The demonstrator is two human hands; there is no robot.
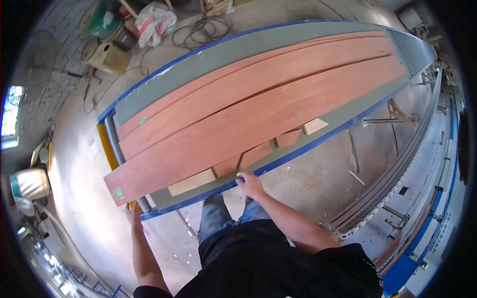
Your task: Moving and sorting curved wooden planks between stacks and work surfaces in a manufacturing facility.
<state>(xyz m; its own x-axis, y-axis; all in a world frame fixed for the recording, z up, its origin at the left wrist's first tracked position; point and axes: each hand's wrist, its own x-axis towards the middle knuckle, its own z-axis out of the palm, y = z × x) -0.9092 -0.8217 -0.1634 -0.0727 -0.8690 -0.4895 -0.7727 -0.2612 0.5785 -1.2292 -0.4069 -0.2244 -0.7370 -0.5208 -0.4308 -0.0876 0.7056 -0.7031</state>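
Reddish plank (248, 121), end overhanging bench (208, 62) beside left hand (133, 214), floor (74, 149) leftward, right hand (252, 186) curled at blue rim (293, 158), grips unclear

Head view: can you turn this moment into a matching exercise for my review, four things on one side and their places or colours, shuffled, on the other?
Things
1. Left hand
2. Right hand
3. Dark cable
4. Nearest long board

Places or colours
A. Loosely coiled on the floor beyond the table
B. Reddish-brown, with a green mark near one end
C. At the table's near left corner
D. At the near blue edge, close to the small wood pieces

Pairs: 1-C, 2-D, 3-A, 4-B
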